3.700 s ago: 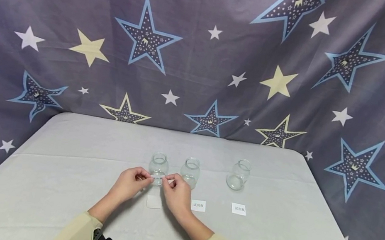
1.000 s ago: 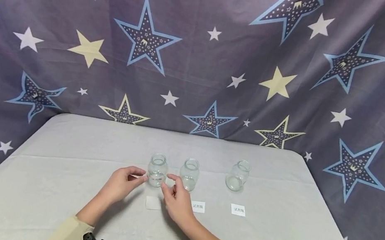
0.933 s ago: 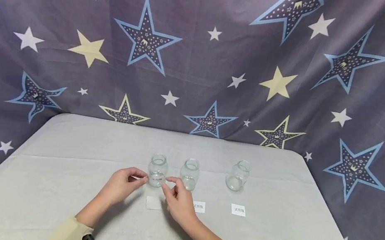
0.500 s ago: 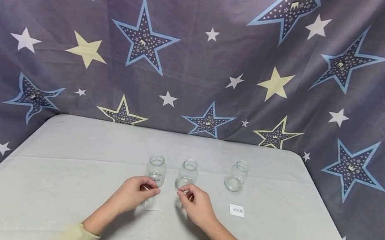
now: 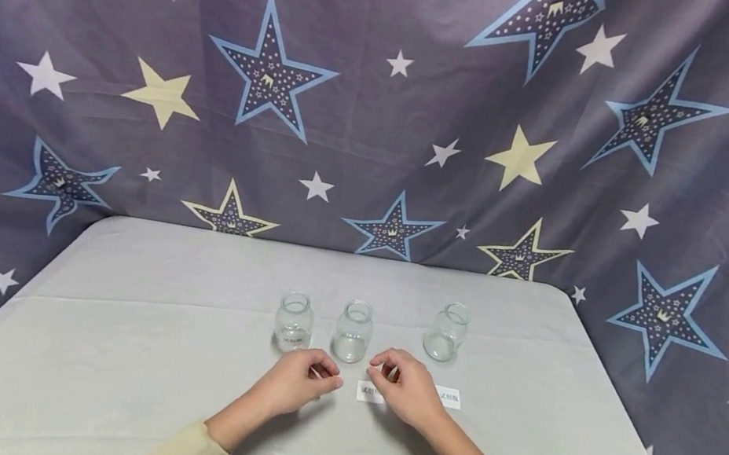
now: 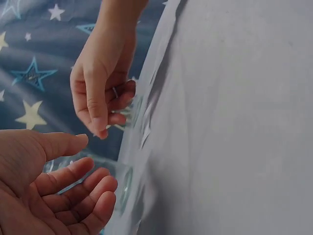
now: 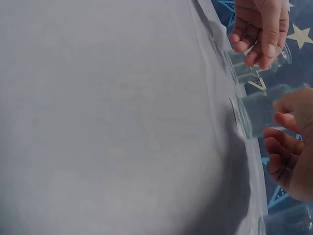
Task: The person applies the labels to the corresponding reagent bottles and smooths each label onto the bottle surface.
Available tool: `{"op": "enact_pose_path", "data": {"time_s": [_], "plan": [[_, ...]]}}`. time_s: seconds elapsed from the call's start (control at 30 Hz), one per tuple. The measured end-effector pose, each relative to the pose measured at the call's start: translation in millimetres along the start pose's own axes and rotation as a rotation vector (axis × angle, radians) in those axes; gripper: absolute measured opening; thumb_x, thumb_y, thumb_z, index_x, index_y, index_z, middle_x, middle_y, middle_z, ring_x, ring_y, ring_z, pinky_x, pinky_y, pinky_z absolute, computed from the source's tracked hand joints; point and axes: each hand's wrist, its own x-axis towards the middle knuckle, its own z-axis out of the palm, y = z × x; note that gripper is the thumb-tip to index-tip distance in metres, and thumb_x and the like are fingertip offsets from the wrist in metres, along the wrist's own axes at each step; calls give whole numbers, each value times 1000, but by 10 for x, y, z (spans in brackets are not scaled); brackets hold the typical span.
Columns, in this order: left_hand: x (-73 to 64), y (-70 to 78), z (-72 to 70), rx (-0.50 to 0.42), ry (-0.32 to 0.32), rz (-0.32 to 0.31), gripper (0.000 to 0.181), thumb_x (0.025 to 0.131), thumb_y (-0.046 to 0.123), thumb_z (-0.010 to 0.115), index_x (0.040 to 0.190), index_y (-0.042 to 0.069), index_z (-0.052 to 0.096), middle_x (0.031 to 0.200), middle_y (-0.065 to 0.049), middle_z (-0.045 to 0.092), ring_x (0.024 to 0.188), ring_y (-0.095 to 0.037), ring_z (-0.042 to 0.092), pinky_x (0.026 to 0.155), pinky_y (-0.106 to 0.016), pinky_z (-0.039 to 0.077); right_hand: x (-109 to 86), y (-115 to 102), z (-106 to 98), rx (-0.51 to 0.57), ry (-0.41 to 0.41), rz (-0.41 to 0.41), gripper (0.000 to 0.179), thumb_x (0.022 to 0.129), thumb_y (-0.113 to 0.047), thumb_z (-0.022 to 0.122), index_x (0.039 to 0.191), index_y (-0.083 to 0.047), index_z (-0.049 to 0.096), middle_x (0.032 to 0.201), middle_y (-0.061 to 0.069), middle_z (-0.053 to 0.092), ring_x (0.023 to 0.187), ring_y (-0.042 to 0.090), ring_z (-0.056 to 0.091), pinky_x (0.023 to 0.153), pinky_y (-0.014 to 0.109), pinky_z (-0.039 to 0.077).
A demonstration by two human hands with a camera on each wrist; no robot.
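Observation:
My left hand [image 5: 299,381] hovers over the table in front of the left glass jar [image 5: 294,320], thumb and fingers apart and nothing between them. That jar has a small strip with dark printed characters low on its front. My right hand [image 5: 412,391] is above a white printed label [image 5: 367,392], fingers loosely bent; the right wrist view shows a gap between its thumb and fingers [image 7: 283,142]. The middle glass jar [image 5: 353,333] stands just behind the space between both hands. Partly behind the right hand lies another white label [image 5: 450,397].
A third glass jar [image 5: 446,334] stands farther right, behind the labels. All the jars are lidless and upright on the pale cloth-covered table [image 5: 121,364]. A star-patterned curtain [image 5: 368,117] hangs behind the table's far edge.
Both hands have left the left jar and moved rightward. The printed strip, earlier held between them, now shows on that jar. The blank white square is now out of sight near the left hand.

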Motion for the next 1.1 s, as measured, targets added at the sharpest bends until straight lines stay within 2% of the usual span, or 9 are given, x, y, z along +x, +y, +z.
{"op": "enact_pose_path", "data": {"time_s": [0.23, 0.5, 0.6, 0.83, 1.1], "plan": [[70, 21, 141, 28, -46, 2, 20, 77, 14, 72, 90, 0, 65, 76, -2, 65, 68, -8, 55, 61, -19, 45, -48, 69, -71, -86, -121, -48, 18, 79, -20, 72, 94, -12, 66, 80, 0, 57, 65, 7, 50, 59, 18, 41], [113, 35, 243, 75, -76, -13, 17, 71, 8, 74, 85, 2, 64, 72, 0, 62, 64, -5, 51, 60, -18, 42, -61, 97, -88, -203, -217, -65, 33, 74, -26, 77, 101, -12, 67, 83, -3, 51, 66, 4, 42, 59, 19, 38], [112, 53, 256, 100, -70, -12, 16, 71, 7, 74, 83, 3, 64, 71, 0, 60, 64, -5, 50, 59, -19, 41, -63, 117, -83, -225, -219, -66, 32, 73, -28, 78, 99, -12, 68, 82, -4, 51, 66, 3, 41, 59, 19, 37], [130, 61, 271, 122, -72, -40, 13, 72, 7, 73, 82, 3, 64, 70, 1, 60, 62, -5, 49, 59, -18, 41, -70, 142, -68, -199, -198, -73, 28, 72, -27, 78, 95, -12, 69, 79, -6, 51, 68, 4, 42, 60, 20, 38], [134, -1, 258, 58, -66, -36, 10, 74, 7, 70, 82, 2, 68, 70, -1, 64, 62, -5, 51, 57, -19, 42, -96, 173, -58, -95, -163, -66, 28, 74, -24, 78, 95, -11, 67, 79, -3, 53, 69, 8, 49, 61, 18, 41]]}}
